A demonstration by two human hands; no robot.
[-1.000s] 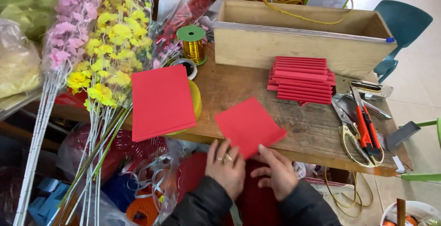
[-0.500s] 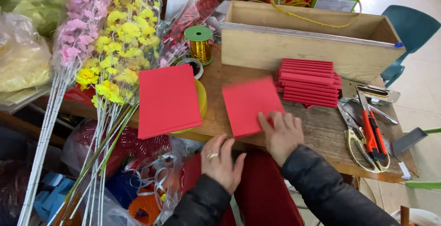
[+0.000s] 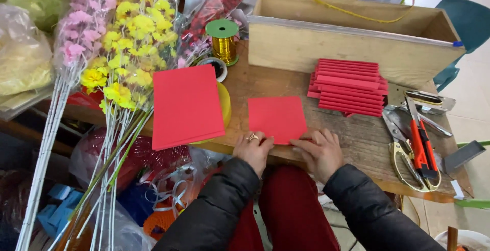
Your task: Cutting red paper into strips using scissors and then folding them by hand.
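A red paper square (image 3: pixel 276 118) lies flat on the wooden table (image 3: pixel 357 144), straight in front of me. My left hand (image 3: pixel 252 149), with a ring on it, pinches the sheet's near left edge. My right hand (image 3: pixel 320 151) presses on its near right corner. To the left, a stack of larger red sheets (image 3: pixel 186 105) rests on a yellow roll. A pile of folded red paper pieces (image 3: pixel 349 86) sits behind the square, to the right.
A long wooden box (image 3: pixel 352 39) stands at the back. A gold wire spool (image 3: pixel 223 42) and a tape roll (image 3: pixel 215 67) are at back left. Scissors (image 3: pixel 408 154), an orange cutter (image 3: pixel 419 146) and a stapler (image 3: pixel 426 101) lie right. Artificial flower stems (image 3: pixel 122 72) lean at left.
The red square has slid back toward me and now lies straight. My left hand came up from my lap onto its near edge. My right hand moved to its near right corner.
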